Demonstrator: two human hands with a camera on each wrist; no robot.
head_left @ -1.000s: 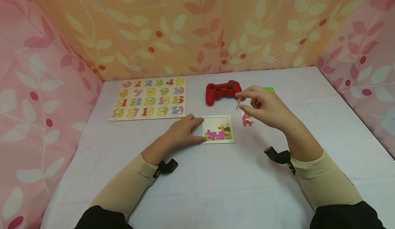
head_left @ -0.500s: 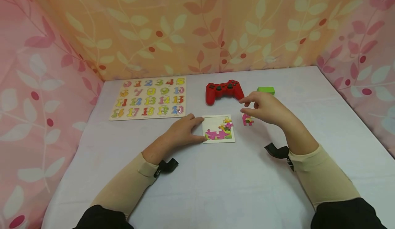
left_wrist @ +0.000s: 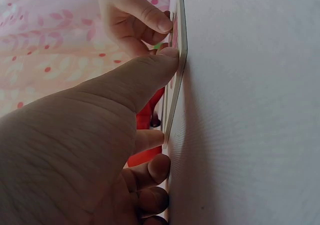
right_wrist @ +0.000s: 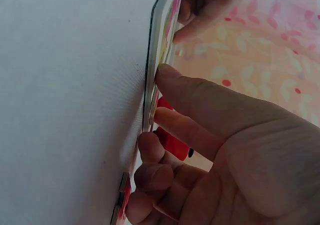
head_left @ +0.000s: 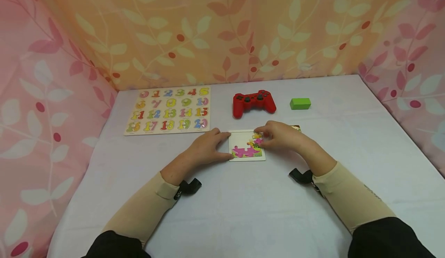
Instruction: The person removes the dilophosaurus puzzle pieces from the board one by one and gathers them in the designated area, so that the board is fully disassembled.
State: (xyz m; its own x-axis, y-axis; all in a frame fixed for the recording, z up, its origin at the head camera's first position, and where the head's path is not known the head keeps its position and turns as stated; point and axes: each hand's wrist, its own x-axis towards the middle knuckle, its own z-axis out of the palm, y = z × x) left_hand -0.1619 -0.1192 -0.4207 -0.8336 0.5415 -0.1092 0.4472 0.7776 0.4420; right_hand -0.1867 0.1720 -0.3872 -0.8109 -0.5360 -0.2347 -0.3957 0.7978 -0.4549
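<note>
A small square jigsaw puzzle board (head_left: 240, 138) with a pale wooden rim lies flat mid-table. Joined pink dinosaur pieces fill its lower part. My left hand (head_left: 208, 148) holds the board's left edge, thumb at the lower corner and index finger at the upper. At the right edge, my right hand (head_left: 281, 136) has thumb and index finger around a yellow-and-pink puzzle piece (head_left: 258, 138) in the upper right of the board. The right wrist view shows the thumb on the rim. Another piece (head_left: 296, 127) peeks out behind the right hand, mostly hidden.
Behind the board lies a red game controller (head_left: 253, 102), with a green block (head_left: 300, 104) to its right. A wooden number board (head_left: 168, 111) sits at the back left. Patterned cloth (head_left: 222, 38) encloses the white table (head_left: 240, 204) at the back and sides.
My right hand has moved left and down from above the loose piece to the board's right edge. The yellow-and-pink piece came onto the board between the earlier frames. My left hand stays put.
</note>
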